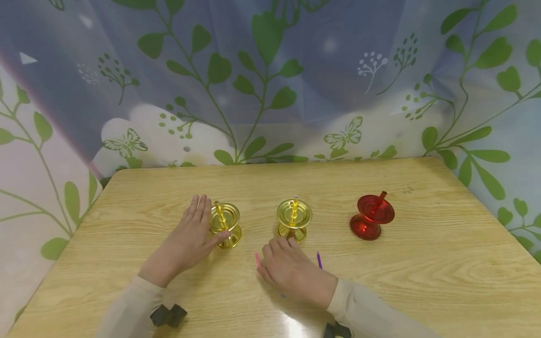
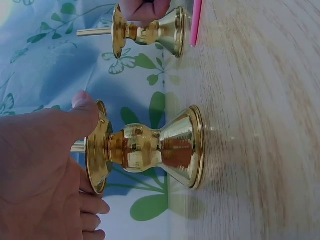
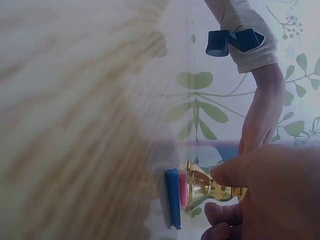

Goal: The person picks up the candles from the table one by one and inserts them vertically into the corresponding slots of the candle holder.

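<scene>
My left hand [image 1: 188, 239] lies along the left side of a gold candle holder [image 2: 142, 147]. Its fingers are straight and its thumb reaches past the near side of the dish; the left wrist view shows thumb and fingers around the dish rim. My right hand [image 1: 291, 270] hovers above the table before the middle gold candle holder [image 1: 294, 216]. Its fingers curl loosely, and in the right wrist view nothing shows between thumb and fingers. Near it lie a pink candle [image 1: 258, 259], a purple candle [image 1: 319, 260] and a blue candle [image 3: 173, 197], partly hidden by the hand in the head view.
A red candle holder [image 1: 372, 213] stands on the right of the wooden table [image 1: 422, 281]. A leaf-patterned cloth [image 1: 321, 84] hangs behind the table's far edge. Dark wrist mounts [image 1: 168, 316] sit on the sleeves.
</scene>
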Motion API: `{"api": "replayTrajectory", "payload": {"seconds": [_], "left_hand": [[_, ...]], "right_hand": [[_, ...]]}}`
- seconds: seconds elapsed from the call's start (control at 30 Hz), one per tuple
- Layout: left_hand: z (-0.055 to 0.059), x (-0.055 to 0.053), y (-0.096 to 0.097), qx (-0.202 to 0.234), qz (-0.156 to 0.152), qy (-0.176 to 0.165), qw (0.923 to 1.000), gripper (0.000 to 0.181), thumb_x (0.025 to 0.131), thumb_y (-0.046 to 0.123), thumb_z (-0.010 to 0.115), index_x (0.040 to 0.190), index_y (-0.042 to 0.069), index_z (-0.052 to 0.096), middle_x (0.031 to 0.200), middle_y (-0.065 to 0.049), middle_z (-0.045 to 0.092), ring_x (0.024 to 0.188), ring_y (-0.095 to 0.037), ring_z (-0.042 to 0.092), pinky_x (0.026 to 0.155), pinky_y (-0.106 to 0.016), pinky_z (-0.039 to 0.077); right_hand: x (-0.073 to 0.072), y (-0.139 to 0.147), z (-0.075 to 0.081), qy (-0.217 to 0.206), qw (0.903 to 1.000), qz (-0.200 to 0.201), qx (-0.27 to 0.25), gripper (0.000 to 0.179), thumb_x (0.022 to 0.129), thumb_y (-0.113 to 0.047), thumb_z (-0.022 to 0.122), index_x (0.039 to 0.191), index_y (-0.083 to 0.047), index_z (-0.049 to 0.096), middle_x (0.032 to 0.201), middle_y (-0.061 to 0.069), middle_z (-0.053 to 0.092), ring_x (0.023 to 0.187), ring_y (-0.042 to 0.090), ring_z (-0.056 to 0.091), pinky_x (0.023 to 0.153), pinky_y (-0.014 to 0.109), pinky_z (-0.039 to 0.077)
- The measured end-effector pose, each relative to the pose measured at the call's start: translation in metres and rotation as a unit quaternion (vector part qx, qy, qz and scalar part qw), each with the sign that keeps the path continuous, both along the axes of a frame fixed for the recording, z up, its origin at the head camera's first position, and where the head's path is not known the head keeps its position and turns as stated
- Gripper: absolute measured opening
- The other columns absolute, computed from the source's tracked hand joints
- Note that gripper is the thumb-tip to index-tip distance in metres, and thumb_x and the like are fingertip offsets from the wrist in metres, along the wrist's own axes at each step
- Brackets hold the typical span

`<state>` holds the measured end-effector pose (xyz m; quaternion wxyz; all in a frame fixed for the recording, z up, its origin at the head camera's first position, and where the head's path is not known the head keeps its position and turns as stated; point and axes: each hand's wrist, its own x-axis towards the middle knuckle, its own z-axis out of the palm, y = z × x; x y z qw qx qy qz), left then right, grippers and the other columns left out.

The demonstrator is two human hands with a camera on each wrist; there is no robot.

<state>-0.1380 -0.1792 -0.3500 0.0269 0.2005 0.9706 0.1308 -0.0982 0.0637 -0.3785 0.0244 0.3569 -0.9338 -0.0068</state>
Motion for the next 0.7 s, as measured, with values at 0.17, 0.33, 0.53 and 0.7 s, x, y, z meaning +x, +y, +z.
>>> {"api": "replayTrajectory", "payload": {"seconds": [0.17, 0.33, 0.53, 0.7], "left_hand": [[0.002, 0.000, -0.002, 0.006, -0.009, -0.001, 0.9999, 0.085, 0.101, 0.046, 0.045, 0.147, -0.016, 0.010, 0.155, -0.033, 0.003, 0.144, -0.045, 0.000, 0.115, -0.057, 0.011], [0.002, 0.000, -0.005, 0.006, -0.021, -0.001, 0.9998, 0.084, 0.101, 0.046, 0.043, 0.146, -0.017, 0.011, 0.155, -0.033, 0.004, 0.144, -0.046, 0.000, 0.114, -0.058, 0.012], [0.002, 0.000, -0.006, 0.003, -0.026, -0.008, 0.9996, 0.085, 0.101, 0.050, 0.038, 0.147, -0.016, 0.011, 0.156, -0.031, 0.003, 0.145, -0.043, -0.002, 0.115, -0.056, 0.011], [0.004, 0.001, -0.006, 0.010, -0.027, -0.006, 0.9996, 0.084, 0.102, 0.049, 0.038, 0.147, -0.016, 0.011, 0.155, -0.032, 0.004, 0.144, -0.045, 0.000, 0.115, -0.056, 0.012]], "right_hand": [[0.000, -0.004, -0.001, 0.009, 1.0000, -0.001, -0.003, 0.030, 0.099, -0.034, 0.052, 0.081, -0.010, 0.047, 0.077, -0.001, 0.039, 0.077, 0.016, 0.042, 0.067, 0.028, 0.036], [0.000, -0.007, -0.003, 0.020, 0.9997, -0.006, 0.011, 0.032, 0.098, -0.036, 0.052, 0.081, -0.010, 0.046, 0.075, -0.001, 0.037, 0.074, 0.016, 0.039, 0.065, 0.027, 0.034], [0.000, -0.011, -0.003, 0.009, 0.9997, -0.020, 0.013, 0.032, 0.098, -0.036, 0.053, 0.083, -0.007, 0.048, 0.075, 0.000, 0.037, 0.073, 0.016, 0.037, 0.064, 0.028, 0.033], [0.001, -0.012, -0.004, 0.039, 0.9992, -0.013, 0.000, 0.031, 0.096, -0.034, 0.056, 0.083, -0.007, 0.049, 0.073, 0.000, 0.037, 0.070, 0.016, 0.038, 0.063, 0.027, 0.034]]}}
